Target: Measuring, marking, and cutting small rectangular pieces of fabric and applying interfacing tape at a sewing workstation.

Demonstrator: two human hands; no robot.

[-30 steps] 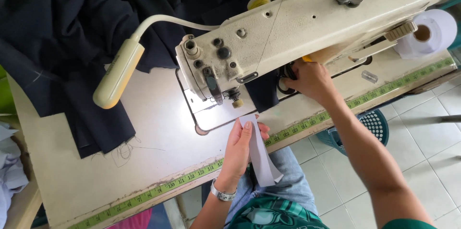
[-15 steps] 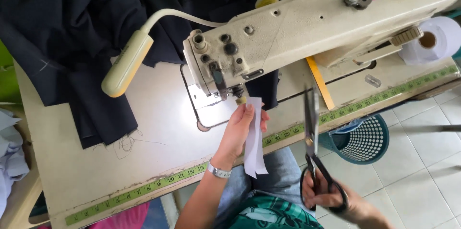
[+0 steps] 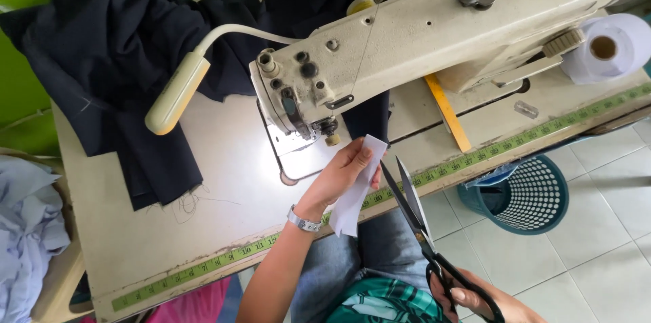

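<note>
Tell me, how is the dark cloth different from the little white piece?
The dark cloth is big and navy, heaped loosely on the table; the little white piece is small, pale and narrow. The dark cloth lies untouched, while the white piece is pinched in the left hand, beside the open scissors in the right hand. Both are soft.

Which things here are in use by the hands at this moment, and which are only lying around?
In use:
- left hand holding the white fabric strip
- right hand holding the open scissors beside the strip

Lying about:
- dark cloth on the table
- sewing machine and its lamp
- yellow ruler
- white roll
- teal basket on the floor
</note>
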